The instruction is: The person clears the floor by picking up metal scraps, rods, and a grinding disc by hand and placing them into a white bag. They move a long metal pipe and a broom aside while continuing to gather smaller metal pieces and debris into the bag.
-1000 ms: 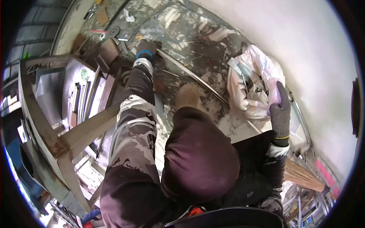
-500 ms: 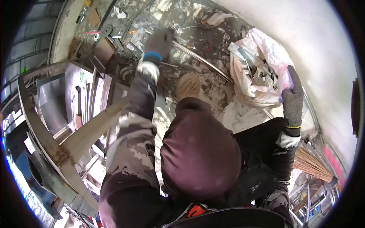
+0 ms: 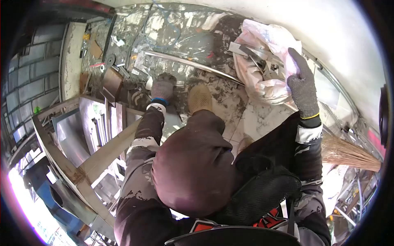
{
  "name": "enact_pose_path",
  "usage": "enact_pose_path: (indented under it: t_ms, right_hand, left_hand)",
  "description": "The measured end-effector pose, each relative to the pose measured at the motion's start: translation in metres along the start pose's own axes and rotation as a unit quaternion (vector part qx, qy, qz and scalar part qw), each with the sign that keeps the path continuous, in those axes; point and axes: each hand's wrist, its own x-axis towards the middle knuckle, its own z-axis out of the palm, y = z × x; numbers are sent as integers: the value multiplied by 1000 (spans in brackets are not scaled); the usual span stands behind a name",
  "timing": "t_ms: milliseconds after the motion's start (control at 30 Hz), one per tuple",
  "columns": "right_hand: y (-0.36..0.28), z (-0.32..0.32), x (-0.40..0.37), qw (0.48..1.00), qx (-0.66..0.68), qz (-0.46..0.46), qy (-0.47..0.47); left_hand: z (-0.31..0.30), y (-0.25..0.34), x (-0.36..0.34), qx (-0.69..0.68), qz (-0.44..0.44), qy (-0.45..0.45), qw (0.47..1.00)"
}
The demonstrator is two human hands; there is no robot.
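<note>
My left hand (image 3: 163,87), in a grey glove with a blue cuff, is low over the littered floor, its fingers curled. Pale scraps show at both sides of it; what its fingers hold I cannot tell. On the right, my gloved right hand (image 3: 303,86) grips the side of a whitish plastic bag (image 3: 269,91), thumb and fingers around its edge. Metal offcuts (image 3: 269,67) fill the open bag, some poking above the rim. A long shiny metal tube (image 3: 193,62) lies on the floor beyond my left hand, its right end reaching the bag.
A metal frame (image 3: 102,149) holding sheets and strips stands at the left. A straw broom (image 3: 349,152) and metal scraps lie at the right, beside the white wall (image 3: 340,37). My shoe (image 3: 200,99) is between my hands. Small debris and a grey disc (image 3: 110,60) lie farther off.
My left hand has drawn back toward me from the tube's far end, which now shows. The view has shifted, and my right hand stays on the bag.
</note>
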Motion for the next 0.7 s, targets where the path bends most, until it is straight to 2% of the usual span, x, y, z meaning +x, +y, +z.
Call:
enact_pose_path:
  t_ms: [33, 67, 133, 167, 200, 233, 267, 300, 333, 400, 467, 500, 567, 600, 633, 667, 700]
  right_hand:
    - [6, 0, 0, 999, -11, -35, 4]
    - [1, -2, 0, 1000, -2, -23, -2]
    - [-8, -6, -2, 1000, 14, 1, -14]
    - [-8, -8, -2, 999, 22, 38, -25]
    - [-5, -8, -5, 997, 28, 60, -34]
    - [-1, -8, -8, 995, 34, 83, -43]
    - [7, -7, -6, 999, 13, 18, -25]
    - [12, -7, -5, 999, -9, -50, -5]
    - [15, -7, -4, 999, -7, -54, -8]
    - [14, -6, -3, 998, -33, -61, -2]
    - [0, -5, -3, 999, 1, -15, -28]
    - [5, -4, -2, 999, 8, -22, -23]
    - [21, -1, 3, 998, 21, -62, -21]
    - [13, -1, 4, 998, 45, -1, -40]
    - [4, -1, 4, 998, 39, 22, -37]
    - [-4, 0, 2, 998, 31, 47, -33]
    - [-6, 2, 2, 999, 21, 18, -29]
  left_hand:
    - [-7, 3, -5, 19, -3, -60, 998]
    - [-4, 0, -4, 22, 0, -60, 998]
    - [13, -17, 2, -47, 65, 58, 995]
    - [10, -20, 0, -94, 7, 45, 995]
    - [9, -17, -2, -93, 10, 41, 995]
    - [10, -18, -10, -200, -101, 86, 971]
    - [4, -20, -17, -300, -212, 130, 921]
    - [21, -30, -18, -423, -226, 181, 859]
    - [26, -36, -19, -422, -230, 182, 858]
    - [37, -51, -17, -568, -356, 313, 673]
    - [95, -79, -8, -576, -304, 409, 639]
    - [76, -60, -12, -738, -295, 376, 476]
    - [40, -14, -13, -933, -218, 275, 79]
    - [3, 9, -16, -912, -141, 196, 331]
    - [-35, 32, -20, -738, -47, 163, 653]
    - [-74, 56, -24, -571, 54, 199, 795]
    - [-102, 65, -28, -596, 10, 197, 778]
